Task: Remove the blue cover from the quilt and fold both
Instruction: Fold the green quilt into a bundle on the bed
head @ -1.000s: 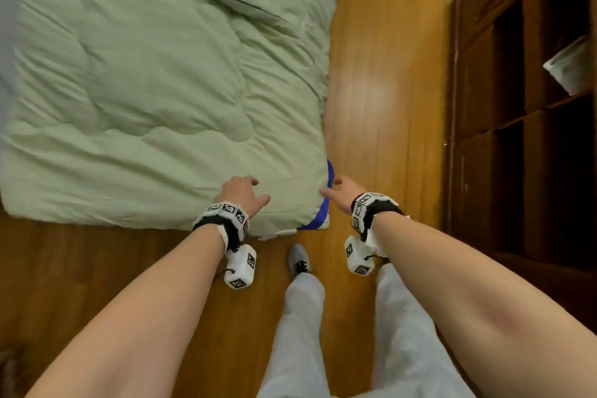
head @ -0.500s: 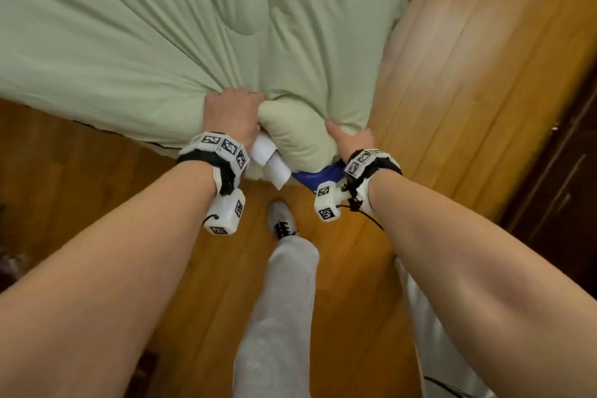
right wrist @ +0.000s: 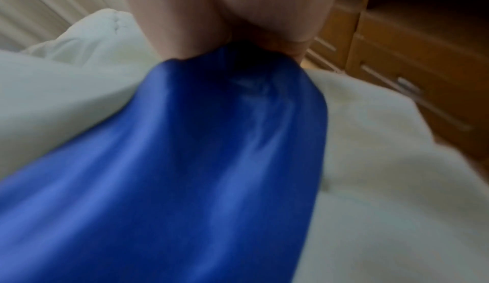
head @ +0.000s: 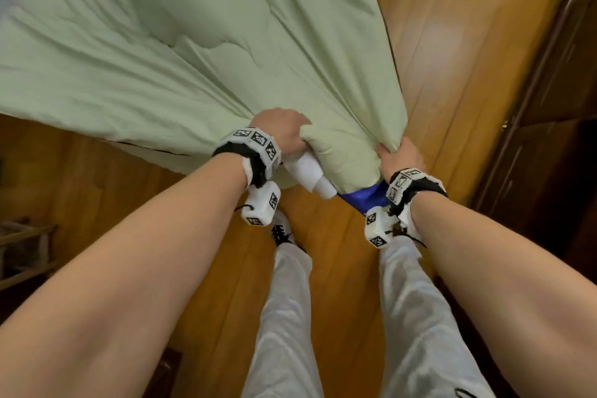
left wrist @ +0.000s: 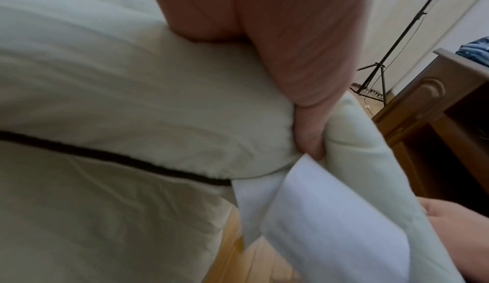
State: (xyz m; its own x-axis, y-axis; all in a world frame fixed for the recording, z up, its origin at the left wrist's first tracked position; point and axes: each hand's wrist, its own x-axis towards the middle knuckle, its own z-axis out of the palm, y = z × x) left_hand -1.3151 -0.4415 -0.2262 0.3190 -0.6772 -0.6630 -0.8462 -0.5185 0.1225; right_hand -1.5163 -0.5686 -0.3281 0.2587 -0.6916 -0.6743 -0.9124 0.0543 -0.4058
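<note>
Across the upper left and middle of the head view we see the pale green quilt (head: 181, 42) pulled taut off the wooden floor (head: 429, 52), its near corner bunched at the frame's centre. Our left hand (head: 281, 132) clenches that bunched corner, a white tag (head: 310, 174) poking out below the fist. Just right of it, our right hand (head: 402, 153) grips the blue cover (head: 368, 199), fingers closed around the gathered fabric.
</note>
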